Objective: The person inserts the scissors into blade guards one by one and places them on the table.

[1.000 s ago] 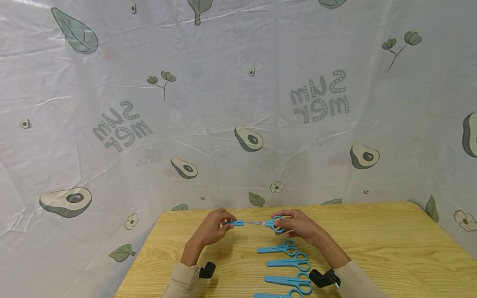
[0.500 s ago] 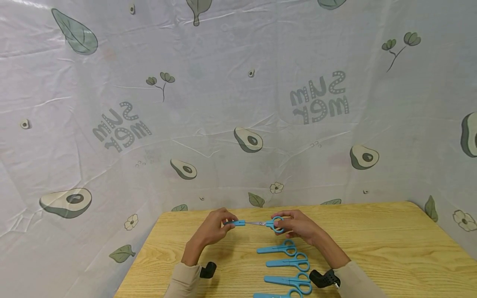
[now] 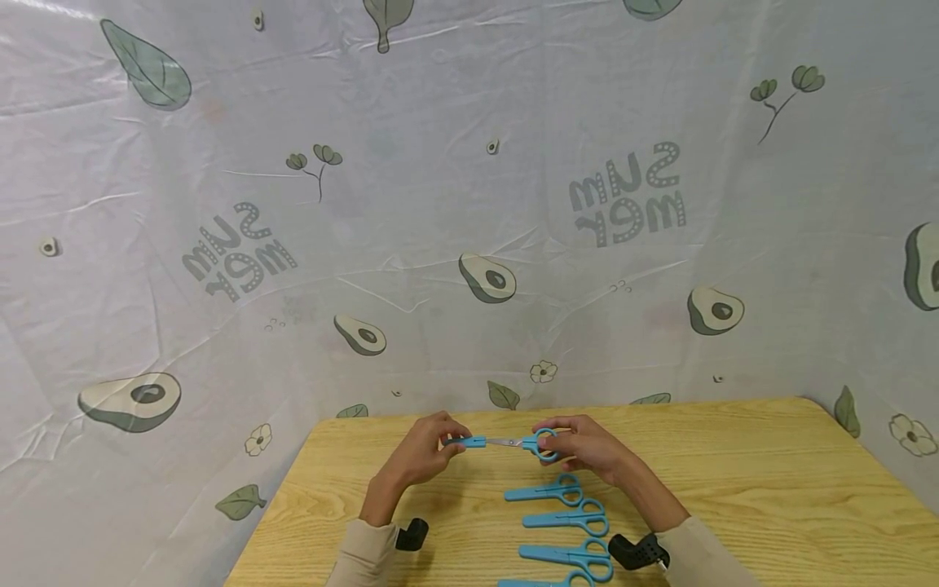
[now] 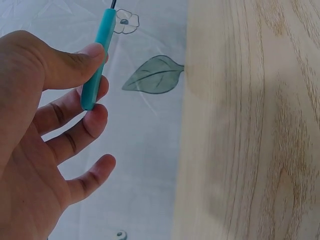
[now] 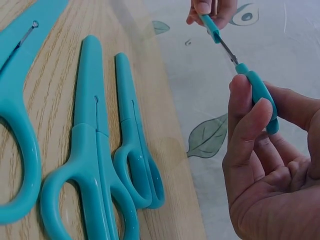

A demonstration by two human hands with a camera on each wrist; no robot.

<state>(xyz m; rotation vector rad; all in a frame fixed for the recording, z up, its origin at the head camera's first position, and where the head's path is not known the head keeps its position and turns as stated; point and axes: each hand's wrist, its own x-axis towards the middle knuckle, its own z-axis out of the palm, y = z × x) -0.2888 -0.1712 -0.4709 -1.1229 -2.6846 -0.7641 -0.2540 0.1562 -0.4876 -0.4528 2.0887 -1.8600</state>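
My left hand point(image 3: 429, 448) pinches a blue blade cover point(image 4: 98, 60) between thumb and fingers. In my right hand point(image 3: 587, 447) are blue-handled scissors point(image 5: 257, 92), gripped by their finger loops. The metal blades point(image 3: 503, 442) point left, and their tips sit inside the cover's mouth, with the rest of the blades bare. Both hands hold these above the table. Nearest to them lies a pair of covered blue scissors point(image 3: 543, 492), just below the right hand in the head view.
More covered blue scissors point(image 3: 565, 519) lie in a column toward the table's front, handles to the right. The wooden table point(image 3: 734, 473) meets a printed plastic sheet point(image 3: 411, 244) at its back edge. A black wrist camera point(image 3: 638, 552) sits on the right sleeve.
The left hand has moved slightly right with the cover. The blade tips, just outside the cover one second ago, are now inside its mouth. The right hand has hardly moved.
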